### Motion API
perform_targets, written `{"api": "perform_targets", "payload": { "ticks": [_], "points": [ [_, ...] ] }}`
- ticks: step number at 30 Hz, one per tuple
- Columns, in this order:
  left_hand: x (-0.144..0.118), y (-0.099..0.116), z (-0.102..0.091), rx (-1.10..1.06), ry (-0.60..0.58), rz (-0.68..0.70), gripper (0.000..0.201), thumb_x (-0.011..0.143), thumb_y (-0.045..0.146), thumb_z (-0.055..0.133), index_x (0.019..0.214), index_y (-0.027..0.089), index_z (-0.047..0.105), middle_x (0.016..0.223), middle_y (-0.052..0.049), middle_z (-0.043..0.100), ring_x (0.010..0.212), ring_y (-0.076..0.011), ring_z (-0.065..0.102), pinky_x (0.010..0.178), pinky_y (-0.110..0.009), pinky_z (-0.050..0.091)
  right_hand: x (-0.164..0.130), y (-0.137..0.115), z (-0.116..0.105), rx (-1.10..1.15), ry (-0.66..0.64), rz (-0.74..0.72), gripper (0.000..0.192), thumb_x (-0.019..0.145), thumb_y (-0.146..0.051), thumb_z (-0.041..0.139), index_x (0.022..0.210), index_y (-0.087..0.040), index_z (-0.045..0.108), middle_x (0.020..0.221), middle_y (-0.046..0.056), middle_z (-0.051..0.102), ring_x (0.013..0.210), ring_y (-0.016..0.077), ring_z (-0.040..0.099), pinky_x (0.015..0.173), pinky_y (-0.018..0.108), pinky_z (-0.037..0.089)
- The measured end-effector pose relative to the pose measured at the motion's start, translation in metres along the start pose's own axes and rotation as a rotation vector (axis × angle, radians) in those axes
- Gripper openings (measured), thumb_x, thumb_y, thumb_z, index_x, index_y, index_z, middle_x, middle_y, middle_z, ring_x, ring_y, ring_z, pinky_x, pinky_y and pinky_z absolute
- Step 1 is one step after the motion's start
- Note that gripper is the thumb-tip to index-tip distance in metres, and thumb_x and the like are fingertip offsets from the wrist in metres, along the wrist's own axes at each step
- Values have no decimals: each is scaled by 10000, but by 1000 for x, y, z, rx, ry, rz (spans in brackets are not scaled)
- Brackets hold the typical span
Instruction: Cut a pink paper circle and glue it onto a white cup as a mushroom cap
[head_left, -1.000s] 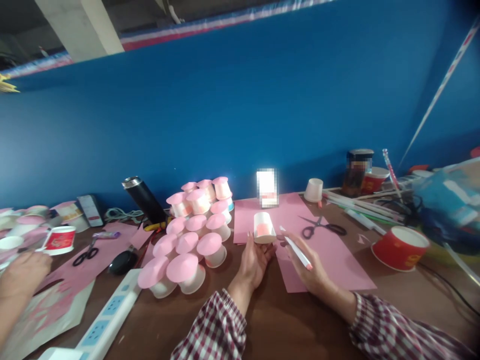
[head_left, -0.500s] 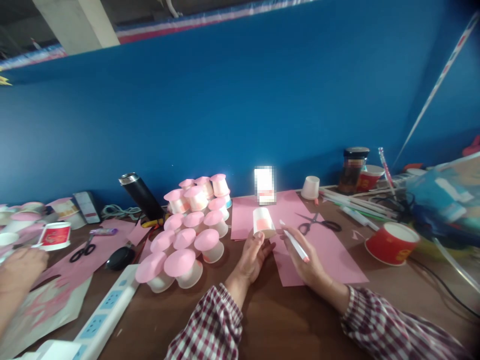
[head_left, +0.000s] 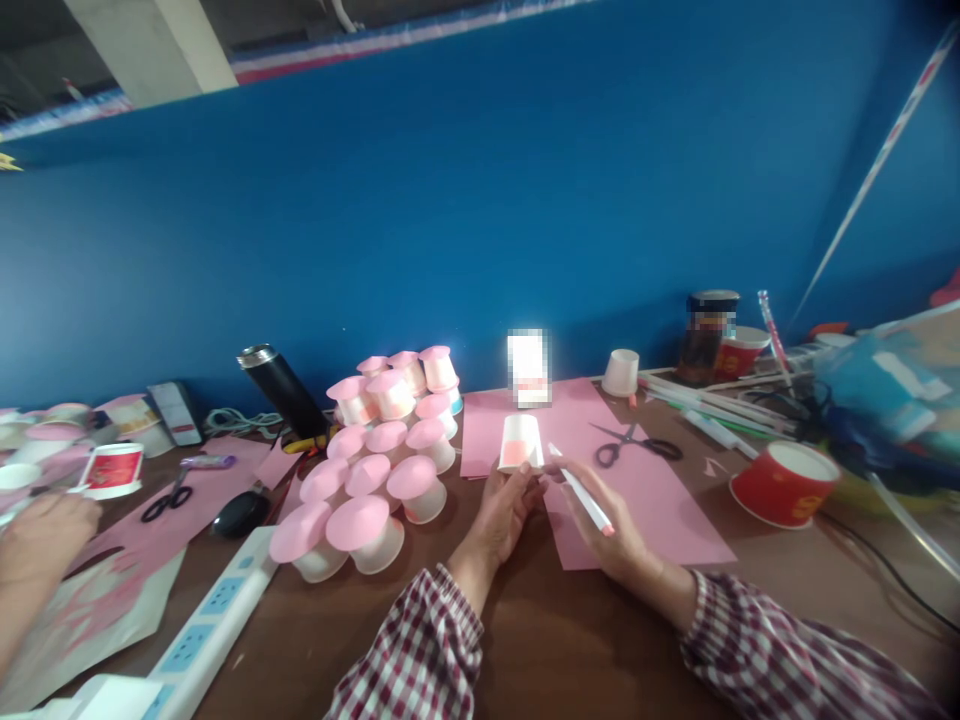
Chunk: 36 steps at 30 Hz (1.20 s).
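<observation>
Blue wall is backing a brown tabletop (head_left: pixel 570 640) strewn with craft things. Near its middle, the left hand (head_left: pixel 501 510) is holding up a small white cup (head_left: pixel 520 444), fingers pinching its lower rim. Just right, the right hand (head_left: pixel 609 525) is gripping a white pen (head_left: pixel 583 493), fingers pressed around it, tip pointing toward the cup. Pink paper (head_left: pixel 660 500) is lying beneath, scissors (head_left: pixel 634 447) on it. Pink-topped cups (head_left: pixel 375 455) are clustering leftward; a red cup (head_left: pixel 784 484) is standing toward the right edge.
</observation>
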<state>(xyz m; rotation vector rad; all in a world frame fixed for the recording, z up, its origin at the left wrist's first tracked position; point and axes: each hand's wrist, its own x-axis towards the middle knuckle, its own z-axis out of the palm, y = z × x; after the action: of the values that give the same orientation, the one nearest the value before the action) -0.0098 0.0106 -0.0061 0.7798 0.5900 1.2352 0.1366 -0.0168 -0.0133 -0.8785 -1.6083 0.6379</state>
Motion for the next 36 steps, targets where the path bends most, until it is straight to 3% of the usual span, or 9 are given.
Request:
{"api": "perform_targets", "payload": {
  "ticks": [6, 10, 14, 19, 23, 28, 36],
  "points": [
    [-1, 0, 1, -24, -6, -11, 176, 803, 267, 610, 907, 128, 643, 970, -111, 679, 972, -219, 610, 891, -393, 440, 1, -5, 0, -119, 20, -10, 298, 902, -235, 486, 1195, -226, 539, 1150, 90, 622, 1042, 232, 603, 923, 387, 486],
    [-3, 3, 3, -140, -81, -68, 213, 830, 283, 564, 917, 113, 658, 986, -120, 679, 979, -219, 608, 954, -401, 402, 0, -1, 1, -113, 96, -42, 313, 919, -247, 440, 1228, -227, 493, 1157, 99, 617, 1039, 233, 604, 900, 401, 498],
    [-5, 4, 3, -263, -134, -115, 265, 835, 311, 547, 960, 104, 658, 1006, -125, 674, 1012, -238, 597, 994, -411, 362, 2, -2, -1, -223, 92, -29, 290, 915, -232, 443, 1200, -213, 495, 1166, 113, 602, 1064, 239, 586, 921, 402, 477],
    [-5, 1, 3, -301, -132, -137, 288, 848, 321, 517, 1018, 124, 640, 1000, -114, 669, 940, -219, 604, 896, -392, 419, 3, -4, -2, -299, 69, -8, 370, 887, -248, 496, 1252, -206, 450, 1181, 118, 588, 1066, 247, 586, 910, 387, 484],
    [-6, 0, 3, -311, -164, -186, 299, 839, 312, 531, 1056, 129, 624, 997, -114, 663, 887, -208, 609, 848, -372, 429, 2, 1, -1, -291, 95, 18, 469, 856, -265, 547, 1296, -201, 398, 1223, 126, 561, 1106, 258, 562, 917, 397, 486],
    [-6, -1, 3, -332, -157, -193, 236, 852, 258, 516, 1004, 121, 631, 955, -108, 664, 902, -204, 605, 871, -371, 419, 1, 7, -1, -270, 103, 56, 409, 877, -245, 509, 1275, -218, 415, 1238, 118, 559, 1112, 249, 563, 930, 405, 482],
    [-5, 0, 5, -331, -171, -219, 337, 855, 334, 488, 1059, 101, 621, 1009, -132, 656, 897, -212, 604, 871, -376, 420, 2, 9, 0, -277, 92, 38, 374, 890, -242, 484, 1260, -215, 434, 1216, 123, 579, 1093, 249, 581, 915, 405, 497]
  ]
}}
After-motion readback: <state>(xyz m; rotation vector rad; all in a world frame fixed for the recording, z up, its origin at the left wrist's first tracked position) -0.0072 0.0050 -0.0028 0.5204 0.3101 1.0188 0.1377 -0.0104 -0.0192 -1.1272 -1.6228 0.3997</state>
